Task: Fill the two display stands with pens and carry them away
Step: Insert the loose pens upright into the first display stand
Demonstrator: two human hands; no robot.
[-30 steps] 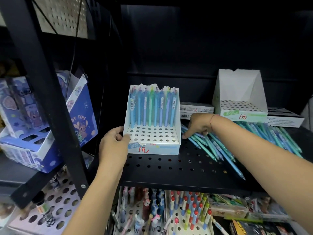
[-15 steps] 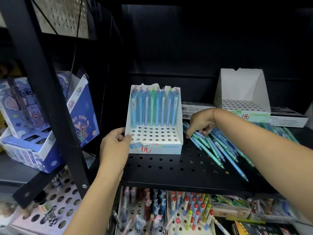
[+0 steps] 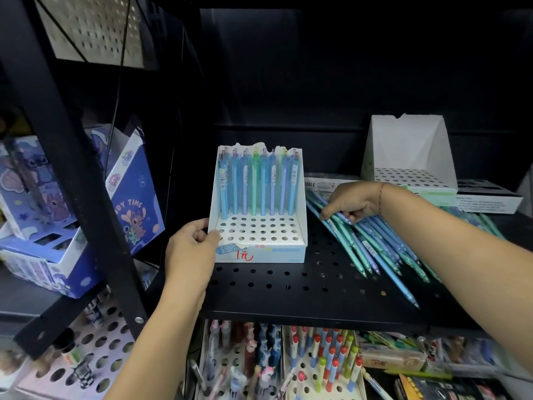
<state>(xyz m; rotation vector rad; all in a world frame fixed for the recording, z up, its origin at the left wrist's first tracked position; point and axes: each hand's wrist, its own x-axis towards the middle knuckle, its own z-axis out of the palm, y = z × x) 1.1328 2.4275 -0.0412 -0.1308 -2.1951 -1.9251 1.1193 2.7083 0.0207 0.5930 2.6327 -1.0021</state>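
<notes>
Right hand (image 3: 354, 202) has curled since 1 second ago, pinching loose pens (image 3: 383, 255) on the shelf (image 3: 288, 287). Left hand (image 3: 190, 246) grips the left wall of display stand 1 (image 3: 274, 254), partly filled; stand 2 (image 3: 409, 145) sits rear right.

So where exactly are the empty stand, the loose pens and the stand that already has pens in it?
Empty stand (image 3: 403, 145), head view: its white back wall.
Loose pens (image 3: 375, 248), head view: middle of the pile.
Part-filled stand (image 3: 277, 254), head view: its front panel.
</notes>
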